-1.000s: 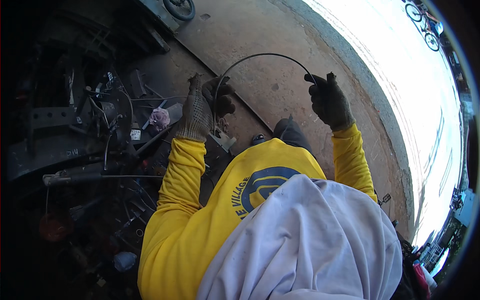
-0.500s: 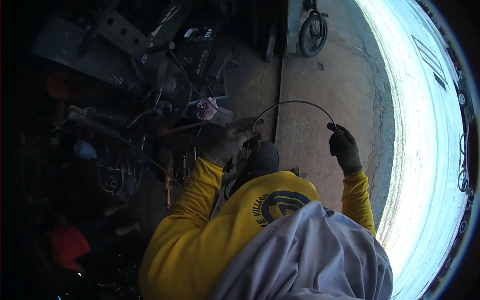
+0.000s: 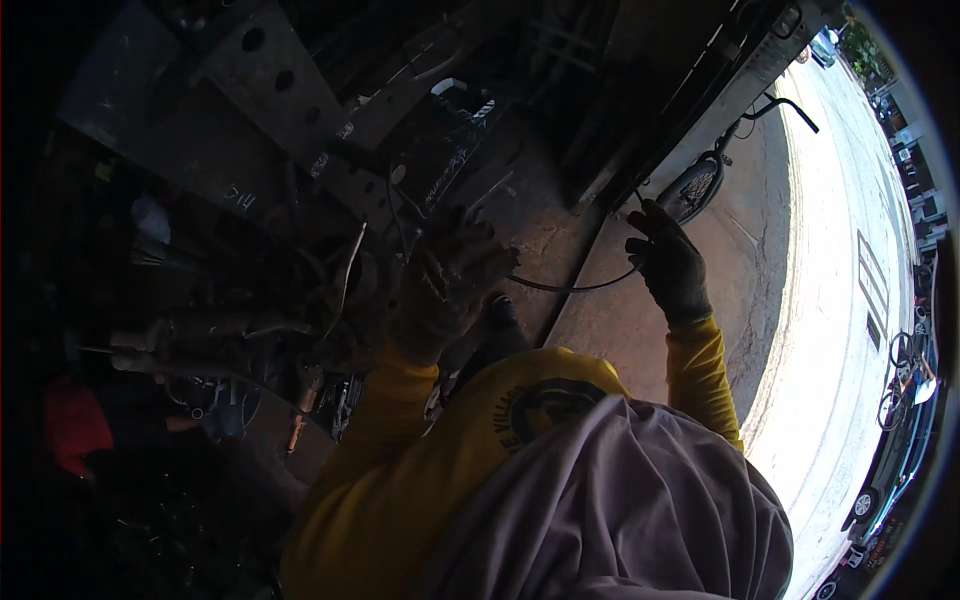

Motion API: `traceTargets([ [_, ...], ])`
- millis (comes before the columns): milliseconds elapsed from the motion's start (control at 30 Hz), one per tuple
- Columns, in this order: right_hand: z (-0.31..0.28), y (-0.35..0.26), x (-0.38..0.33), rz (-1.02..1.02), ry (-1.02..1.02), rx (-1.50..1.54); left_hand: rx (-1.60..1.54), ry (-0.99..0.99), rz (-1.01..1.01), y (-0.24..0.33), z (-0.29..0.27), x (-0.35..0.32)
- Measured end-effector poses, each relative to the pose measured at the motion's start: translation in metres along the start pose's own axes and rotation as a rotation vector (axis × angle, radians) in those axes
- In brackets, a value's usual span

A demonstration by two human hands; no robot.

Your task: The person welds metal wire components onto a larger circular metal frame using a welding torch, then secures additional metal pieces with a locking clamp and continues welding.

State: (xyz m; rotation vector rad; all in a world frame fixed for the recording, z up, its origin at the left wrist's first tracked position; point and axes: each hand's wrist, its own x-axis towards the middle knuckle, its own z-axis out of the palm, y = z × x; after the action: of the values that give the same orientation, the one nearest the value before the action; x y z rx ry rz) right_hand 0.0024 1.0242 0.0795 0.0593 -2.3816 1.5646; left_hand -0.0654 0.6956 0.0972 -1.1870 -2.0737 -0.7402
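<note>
A thin dark cable point(image 3: 575, 290) runs in a shallow downward curve between my two gloved hands. My left hand point(image 3: 452, 285), in shadow at the centre left, is closed around one part of it; the fingers are hard to make out against the dark background. My right hand point(image 3: 670, 262), raised on the right, grips the other part with bent fingers. A short thin tip sticks up past its fingertips. Both hands wear dark knit gloves below yellow sleeves.
Dark steel plates with holes point(image 3: 285, 85) lie at the upper left. A tool with an orange-brown handle point(image 3: 302, 410) is left of my left arm. A person in red point(image 3: 75, 430) is at the far left. A bicycle wheel point(image 3: 695, 188) stands by the doorway; the bright street point(image 3: 820, 330) is beyond.
The cable arched upward between my hands and now sags downward. My right hand has risen slightly and turned. The view has swung, showing more of the doorway and bicycle.
</note>
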Motion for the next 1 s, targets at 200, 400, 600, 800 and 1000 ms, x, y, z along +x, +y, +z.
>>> traceTargets([
  [200, 0.029, 0.016, 0.176, -0.454, -0.113, -0.708, 0.192, -0.147, -0.023, -0.049, 0.005, 0.038],
  [400, 0.079, 0.056, 0.318, -0.576, -0.223, -0.597, 0.552, -0.406, -0.116, -0.107, 0.03, 0.088],
  [600, 0.13, 0.085, 0.438, -0.853, -0.244, -0.457, 0.881, -0.409, -0.217, -0.158, 0.068, 0.13],
  [800, 0.163, 0.123, 0.493, -0.834, -0.335, -0.441, 0.654, -0.413, -0.427, -0.186, 0.107, 0.146],
  [1000, 0.166, 0.1, 0.486, 0.209, -0.855, 0.529, 0.643, -0.401, -0.511, -0.197, 0.082, 0.154],
])
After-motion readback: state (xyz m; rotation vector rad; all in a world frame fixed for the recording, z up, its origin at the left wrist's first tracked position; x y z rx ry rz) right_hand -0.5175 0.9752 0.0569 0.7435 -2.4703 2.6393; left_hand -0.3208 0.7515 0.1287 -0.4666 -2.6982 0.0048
